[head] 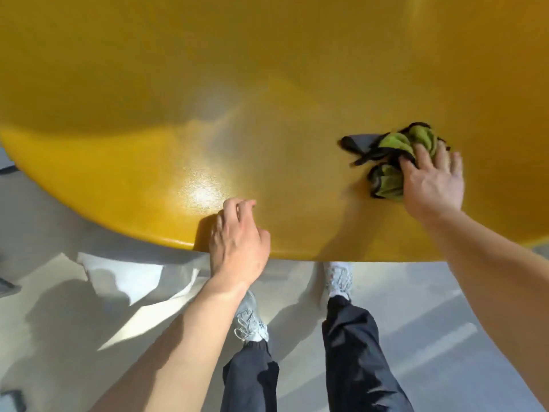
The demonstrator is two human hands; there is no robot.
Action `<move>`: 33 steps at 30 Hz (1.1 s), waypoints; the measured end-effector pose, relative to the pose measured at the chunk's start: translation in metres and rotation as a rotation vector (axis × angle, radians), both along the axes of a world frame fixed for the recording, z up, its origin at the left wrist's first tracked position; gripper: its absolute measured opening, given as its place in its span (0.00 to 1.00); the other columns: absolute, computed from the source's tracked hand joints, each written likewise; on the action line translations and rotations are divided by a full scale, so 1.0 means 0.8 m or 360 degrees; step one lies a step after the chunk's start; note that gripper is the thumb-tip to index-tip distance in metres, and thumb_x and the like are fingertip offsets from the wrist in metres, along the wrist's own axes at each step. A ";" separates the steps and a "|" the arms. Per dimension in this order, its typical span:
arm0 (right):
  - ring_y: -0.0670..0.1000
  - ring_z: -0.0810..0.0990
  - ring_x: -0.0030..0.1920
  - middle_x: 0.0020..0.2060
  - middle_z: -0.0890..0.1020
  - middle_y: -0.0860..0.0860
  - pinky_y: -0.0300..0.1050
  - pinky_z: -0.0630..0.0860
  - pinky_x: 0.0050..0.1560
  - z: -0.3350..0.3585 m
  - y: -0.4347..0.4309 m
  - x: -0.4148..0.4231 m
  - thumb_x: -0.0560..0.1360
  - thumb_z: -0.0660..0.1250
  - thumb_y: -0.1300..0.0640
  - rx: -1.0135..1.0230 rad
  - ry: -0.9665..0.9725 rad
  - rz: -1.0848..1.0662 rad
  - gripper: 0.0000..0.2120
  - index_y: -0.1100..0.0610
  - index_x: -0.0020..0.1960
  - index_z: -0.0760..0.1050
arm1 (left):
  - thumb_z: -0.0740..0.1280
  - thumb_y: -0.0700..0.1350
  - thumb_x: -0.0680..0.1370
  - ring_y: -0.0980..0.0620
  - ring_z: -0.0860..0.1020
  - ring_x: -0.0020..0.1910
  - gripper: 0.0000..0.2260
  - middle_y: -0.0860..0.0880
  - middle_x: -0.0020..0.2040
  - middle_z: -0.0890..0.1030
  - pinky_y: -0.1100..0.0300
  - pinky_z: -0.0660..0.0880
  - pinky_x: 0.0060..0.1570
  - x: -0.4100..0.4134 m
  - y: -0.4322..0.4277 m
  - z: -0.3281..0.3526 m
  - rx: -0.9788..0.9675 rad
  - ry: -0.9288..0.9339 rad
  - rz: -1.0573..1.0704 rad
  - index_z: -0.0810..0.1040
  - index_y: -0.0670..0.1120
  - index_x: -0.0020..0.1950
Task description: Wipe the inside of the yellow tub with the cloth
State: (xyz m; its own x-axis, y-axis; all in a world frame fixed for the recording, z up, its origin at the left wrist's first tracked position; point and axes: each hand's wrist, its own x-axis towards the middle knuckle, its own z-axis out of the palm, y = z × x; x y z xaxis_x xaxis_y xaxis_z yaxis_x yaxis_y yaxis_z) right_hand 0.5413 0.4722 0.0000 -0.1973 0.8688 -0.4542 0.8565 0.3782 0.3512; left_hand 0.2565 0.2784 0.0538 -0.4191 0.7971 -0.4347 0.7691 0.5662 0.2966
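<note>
The big yellow tub (267, 84) fills the upper half of the view, its smooth curved surface catching a bright glare near the lower rim. My right hand (430, 182) presses a crumpled green cloth (392, 156) with dark edging flat against the yellow surface at the right. My left hand (237, 239) rests on the tub's lower rim, fingers curled over the edge, holding no object.
Below the rim lies a pale grey floor (89, 307) with shadows and light patches. My legs in dark trousers and light sneakers (249, 319) stand close under the tub. A dark object (12, 399) sits at the bottom left corner.
</note>
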 end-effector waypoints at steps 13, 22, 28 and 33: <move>0.68 0.61 0.75 0.75 0.67 0.58 0.62 0.61 0.74 0.000 -0.120 -0.043 0.72 0.62 0.60 -0.0250 0.0693 -0.0718 0.27 0.53 0.72 0.73 | 0.61 0.48 0.79 0.43 0.71 0.66 0.19 0.49 0.70 0.70 0.50 0.69 0.63 0.078 0.068 -0.010 -0.0459 -0.0276 -0.0198 0.69 0.51 0.71; 0.50 0.83 0.43 0.46 0.87 0.50 0.45 0.80 0.45 0.038 -0.117 -0.157 0.70 0.69 0.61 -0.1257 0.1893 -0.1306 0.15 0.46 0.52 0.84 | 0.59 0.57 0.80 0.40 0.75 0.64 0.27 0.47 0.64 0.79 0.48 0.71 0.63 0.024 0.063 -0.008 -0.0469 -0.0438 0.0574 0.55 0.61 0.78; 0.53 0.72 0.38 0.37 0.79 0.57 0.46 0.67 0.36 0.077 -0.114 -0.147 0.73 0.63 0.68 -0.1172 0.2277 -0.1681 0.14 0.52 0.51 0.73 | 0.71 0.49 0.73 0.42 0.68 0.64 0.37 0.47 0.62 0.67 0.49 0.72 0.59 0.015 0.068 0.032 -0.0323 -0.0222 0.0046 0.56 0.63 0.77; 0.47 0.74 0.35 0.32 0.79 0.52 0.43 0.69 0.39 0.125 -0.079 -0.157 0.68 0.59 0.67 -0.1270 0.2317 -0.1418 0.11 0.57 0.37 0.78 | 0.71 0.47 0.71 0.45 0.69 0.63 0.21 0.51 0.62 0.68 0.54 0.71 0.56 0.021 0.085 0.062 -0.0138 -0.0495 0.0069 0.73 0.55 0.63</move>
